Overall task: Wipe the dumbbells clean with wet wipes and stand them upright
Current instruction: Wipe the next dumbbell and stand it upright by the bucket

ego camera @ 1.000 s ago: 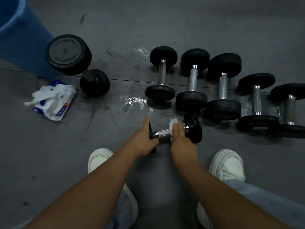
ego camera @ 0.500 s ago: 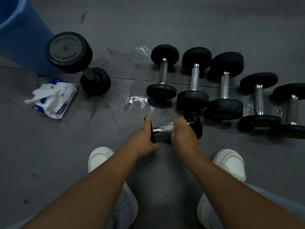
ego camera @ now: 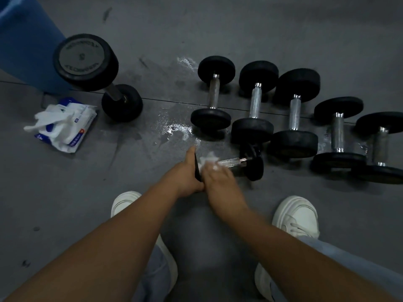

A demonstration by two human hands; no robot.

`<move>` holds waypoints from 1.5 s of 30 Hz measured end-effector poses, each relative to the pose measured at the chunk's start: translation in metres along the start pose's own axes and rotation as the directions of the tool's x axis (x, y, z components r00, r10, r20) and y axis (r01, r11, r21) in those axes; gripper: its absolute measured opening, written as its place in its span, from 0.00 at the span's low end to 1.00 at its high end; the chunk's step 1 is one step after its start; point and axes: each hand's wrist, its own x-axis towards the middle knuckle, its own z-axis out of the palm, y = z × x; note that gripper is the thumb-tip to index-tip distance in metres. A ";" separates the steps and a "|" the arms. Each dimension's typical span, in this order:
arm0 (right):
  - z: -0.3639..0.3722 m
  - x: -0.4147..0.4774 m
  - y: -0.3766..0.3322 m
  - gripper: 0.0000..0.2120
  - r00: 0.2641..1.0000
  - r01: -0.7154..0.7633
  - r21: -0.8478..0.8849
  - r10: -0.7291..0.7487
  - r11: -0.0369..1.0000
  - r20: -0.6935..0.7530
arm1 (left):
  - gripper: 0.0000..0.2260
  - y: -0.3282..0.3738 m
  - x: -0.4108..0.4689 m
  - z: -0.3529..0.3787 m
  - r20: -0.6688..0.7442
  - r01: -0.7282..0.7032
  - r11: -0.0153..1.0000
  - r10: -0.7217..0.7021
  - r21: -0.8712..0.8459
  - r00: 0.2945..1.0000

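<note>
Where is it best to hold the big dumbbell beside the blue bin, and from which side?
Probably take the big dumbbell by its metal handle, from the near right: the wide top head overhangs it, and the blue bin blocks the left.

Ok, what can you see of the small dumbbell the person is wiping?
The small dumbbell lies sideways, nearly level: two black, rubbery-looking round heads joined by a knurled chrome handle. The left hand grips its left head; the right hand holds a white wet wipe round the handle. It sits just in front of the row of upright dumbbells; whether it touches the floor is unclear.
</note>
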 end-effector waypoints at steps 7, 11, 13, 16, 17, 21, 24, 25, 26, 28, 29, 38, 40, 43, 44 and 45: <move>-0.003 0.009 0.008 0.22 0.997 -0.072 -0.078 0.073 0.994 0.007 | 0.57 -0.001 0.005 -0.005 0.015 0.017 0.999 -0.018 0.047 1.000; -0.016 0.027 0.022 0.18 0.999 -0.010 -0.098 0.015 0.995 0.052 | 0.56 -0.001 0.005 -0.006 -0.031 0.012 0.996 -0.009 0.087 0.999; -0.028 0.040 0.021 0.12 0.993 -0.071 -0.075 0.078 0.995 0.091 | 0.54 -0.003 0.008 -0.011 -0.030 0.012 0.998 -0.011 0.054 0.999; -0.042 0.045 0.021 0.13 0.957 0.032 -0.036 -0.020 0.999 0.291 | 0.52 -0.010 0.009 -0.019 0.031 0.014 0.998 -0.016 0.053 0.999; -0.043 0.042 0.024 0.12 0.947 0.056 -0.034 -0.042 0.998 0.319 | 0.51 -0.013 0.008 -0.020 0.044 0.011 0.999 -0.013 0.049 0.999; -0.022 0.010 0.016 0.13 0.990 -0.067 0.022 0.064 0.998 0.122 | 0.45 -0.017 0.001 -0.019 -0.004 0.006 0.996 -0.006 -0.091 1.000; -0.005 -0.001 0.000 0.21 0.996 -0.068 0.054 0.071 0.996 -0.055 | 0.38 -0.014 0.001 -0.018 -0.107 0.006 0.997 -0.015 -0.078 0.994; -0.004 -0.002 0.001 0.23 0.993 -0.098 0.058 0.102 0.994 -0.067 | 0.40 -0.012 0.000 -0.018 -0.092 0.010 0.998 -0.015 -0.057 0.996; -0.003 -0.002 0.004 0.26 0.984 -0.162 0.060 0.166 0.985 -0.063 | 0.43 -0.009 -0.002 -0.018 -0.055 0.004 0.999 -0.006 -0.045 0.998; -0.003 -0.001 0.002 0.29 0.953 -0.293 0.036 0.295 0.955 -0.065 | 0.52 -0.003 -0.008 -0.016 0.024 -0.015 0.999 0.016 -0.047 1.000; -0.003 -0.002 -0.002 0.30 0.951 -0.305 0.022 0.305 0.952 -0.054 | 0.54 -0.001 -0.010 -0.015 0.029 -0.028 0.999 0.029 -0.041 0.999; -0.009 0.006 -0.003 0.28 0.992 -0.127 -0.001 0.127 0.992 -0.024 | 0.50 0.001 0.002 -0.014 -0.102 0.037 0.998 -0.043 -0.060 0.994; -0.010 0.006 0.000 0.24 0.999 0.001 0.095 0.004 0.995 -0.053 | 0.47 0.002 0.003 -0.013 -0.099 0.066 0.993 -0.076 -0.101 0.992; -0.023 0.017 0.016 0.20 0.992 -0.093 0.240 0.110 0.966 -0.058 | 0.45 0.003 0.003 -0.012 -0.126 0.071 0.989 -0.088 -0.132 0.988; -0.025 0.021 0.019 0.20 0.985 -0.138 0.274 0.162 0.952 -0.066 | 0.46 0.004 0.002 -0.012 -0.128 0.063 0.988 -0.081 -0.139 0.988; -0.029 0.024 0.020 0.19 0.973 -0.178 0.319 0.216 0.931 -0.086 | 0.45 0.005 0.002 -0.012 -0.123 0.057 0.990 -0.073 -0.128 0.990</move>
